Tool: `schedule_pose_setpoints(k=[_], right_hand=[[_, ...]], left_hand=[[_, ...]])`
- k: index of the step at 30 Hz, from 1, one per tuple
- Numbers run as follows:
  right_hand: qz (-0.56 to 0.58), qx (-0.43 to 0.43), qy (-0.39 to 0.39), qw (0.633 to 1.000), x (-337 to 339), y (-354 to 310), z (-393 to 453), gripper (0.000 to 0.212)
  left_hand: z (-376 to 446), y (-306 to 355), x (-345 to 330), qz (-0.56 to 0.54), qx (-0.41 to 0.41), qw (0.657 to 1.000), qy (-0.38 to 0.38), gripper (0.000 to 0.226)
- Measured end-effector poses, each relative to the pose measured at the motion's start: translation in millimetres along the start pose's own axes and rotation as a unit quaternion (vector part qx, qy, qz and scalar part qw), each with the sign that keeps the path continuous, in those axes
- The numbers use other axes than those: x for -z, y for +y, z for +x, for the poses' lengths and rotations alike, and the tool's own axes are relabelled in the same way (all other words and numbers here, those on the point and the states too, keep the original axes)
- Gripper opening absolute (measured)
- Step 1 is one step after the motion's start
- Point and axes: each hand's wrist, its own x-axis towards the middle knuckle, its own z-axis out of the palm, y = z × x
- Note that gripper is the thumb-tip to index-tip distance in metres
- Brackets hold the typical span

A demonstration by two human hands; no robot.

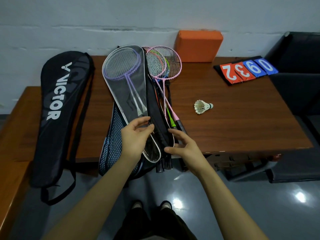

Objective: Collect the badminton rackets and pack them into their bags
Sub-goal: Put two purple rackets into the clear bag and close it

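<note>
While the left hand (136,135) pinches the lower part of a clear mesh bag (128,94) holding purple rackets (123,66), the right hand (183,148) hovers with its grip spread, fingertips touching the black cases beneath. Pink and green rackets (164,66) lie loose just beside the pile on the desk (242,118). Left of it lies a black Victor bag (58,110); a shuttlecock (202,106) sits to the right.

Under the clear bag (124,87) the stacked covers hide one another; how many lie there cannot be told. The rackets (162,66) beside the clear bag overlap, and their count is unclear. The clear bag covers the left hand's (136,137) fingertips. The chair (297,54) is cut by the right edge.
</note>
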Motion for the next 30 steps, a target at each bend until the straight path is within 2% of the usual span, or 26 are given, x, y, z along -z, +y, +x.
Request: schedule_pose_setpoints(k=[4,10,14,15,16,17,18,19,21,25,27,30], right_hand=[[0.005,0.001,-0.008,1.0,0,-1,0,0.047],[-0.114,0.063,0.017,0.991,-7,-5,4,0.049],[-0.074,0.045,0.042,0.995,0,2,1,0.044],[-0.056,0.038,0.055,0.996,3,6,1,0.041],[-0.042,0.032,0.071,0.996,7,10,0,0.039],[-0.035,0.029,0.087,0.995,11,14,-1,0.036],[-0.034,0.026,0.098,0.994,15,17,-1,0.032],[-0.037,0.025,0.105,0.993,19,19,-1,0.028],[-0.049,0.019,0.109,0.993,25,22,1,0.028],[-0.144,0.052,0.125,0.98,33,25,11,0.05],[-0.256,0.074,0.138,0.954,37,29,15,0.048],[-0.45,0.076,0.151,0.877,45,38,19,0.044]], left_hand=[[0,1,-2,0.002,-0.002,1.0,-0.001,0.027],[-1,0,-8,0.046,-0.009,0.999,-0.023,0.024],[6,-10,-7,0.105,-0.022,0.99,-0.096,0.03],[8,-16,-5,0.183,-0.05,0.975,-0.117,0.032],[12,-23,-3,0.296,-0.101,0.94,-0.137,0.034],[15,-31,-2,0.399,-0.156,0.889,-0.159,0.037],[17,-39,0,0.466,-0.195,0.844,-0.177,0.041],[18,-45,0,0.499,-0.204,0.82,-0.194,0.045],[20,-55,-1,0.521,-0.192,0.803,-0.219,0.05],[20,-66,-9,0.569,-0.206,0.759,-0.241,0.054],[19,-69,-15,0.575,-0.198,0.754,-0.248,0.052],[21,-75,-23,0.593,-0.191,0.735,-0.266,0.05]])
